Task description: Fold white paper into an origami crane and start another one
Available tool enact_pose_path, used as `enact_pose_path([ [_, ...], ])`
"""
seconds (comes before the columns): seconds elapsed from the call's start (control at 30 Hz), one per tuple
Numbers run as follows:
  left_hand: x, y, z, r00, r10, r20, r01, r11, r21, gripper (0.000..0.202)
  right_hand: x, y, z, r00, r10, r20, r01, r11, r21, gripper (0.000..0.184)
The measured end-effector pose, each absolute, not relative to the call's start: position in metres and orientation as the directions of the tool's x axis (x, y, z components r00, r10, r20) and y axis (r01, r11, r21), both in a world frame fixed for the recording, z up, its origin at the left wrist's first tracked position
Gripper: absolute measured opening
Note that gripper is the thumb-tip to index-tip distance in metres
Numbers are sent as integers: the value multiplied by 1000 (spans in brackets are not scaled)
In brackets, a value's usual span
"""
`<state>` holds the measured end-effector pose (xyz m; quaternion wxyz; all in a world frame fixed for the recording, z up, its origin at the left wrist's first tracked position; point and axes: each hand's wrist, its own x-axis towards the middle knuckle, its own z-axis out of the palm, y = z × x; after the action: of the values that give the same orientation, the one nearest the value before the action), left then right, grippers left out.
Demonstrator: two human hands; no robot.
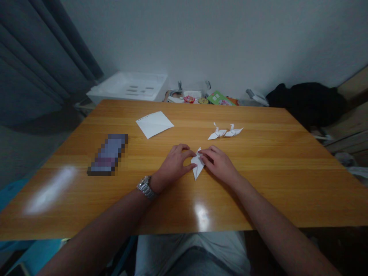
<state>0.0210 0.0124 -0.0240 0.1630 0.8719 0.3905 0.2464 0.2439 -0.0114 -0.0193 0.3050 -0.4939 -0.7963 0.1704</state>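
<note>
A small white piece of folded paper (197, 168), pointed at top and bottom, lies on the wooden table between my hands. My left hand (176, 161), with a metal watch (146, 187) on the wrist, grips its left edge with thumb and fingers. From the other side my right hand (219, 162) pinches the upper right part, its fingertips covering some of the folds. Two folded paper cranes (225, 132) stand side by side beyond my right hand. Farther left lies a white sheet of paper (154, 124) with small holes along one edge.
A blurred-out flat device, perhaps a phone (108, 155), rests on the left of the table (273, 153). Behind the far edge are a white plastic basin (129, 84), a green packet (220, 98) and other small items. Dark cloth (307, 99) is heaped at the right.
</note>
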Motion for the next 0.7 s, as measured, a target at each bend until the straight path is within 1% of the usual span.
enact_pose_path([
  [0.07, 18, 13, -25, 585, 752, 303, 595, -652, 469, 30, 247, -11, -19, -375, 858, 353, 692, 512, -509, 25],
  [0.13, 16, 14, -25, 598, 742, 303, 590, -663, 460, 29, 250, -10, -18, -417, 830, 371, 704, 553, -445, 24],
  [0.27, 16, 15, -21, 609, 732, 306, 579, -674, 459, 26, 252, -9, -17, -490, 800, 345, 713, 596, -369, 22],
  [0.33, 17, 14, -17, 621, 724, 302, 565, -680, 468, 23, 250, -10, -15, -507, 805, 308, 729, 591, -345, 21],
  [0.43, 20, 12, -12, 647, 701, 299, 542, -699, 466, 23, 245, -12, -13, -501, 826, 260, 763, 563, -318, 18],
  [0.63, 19, 12, -12, 686, 675, 273, 556, -728, 402, 22, 237, -17, -5, -452, 855, 255, 848, 500, -174, 11],
  [0.7, 18, 12, -13, 680, 680, 274, 559, -723, 407, 22, 235, -16, -3, -469, 843, 265, 839, 519, -165, 9],
])
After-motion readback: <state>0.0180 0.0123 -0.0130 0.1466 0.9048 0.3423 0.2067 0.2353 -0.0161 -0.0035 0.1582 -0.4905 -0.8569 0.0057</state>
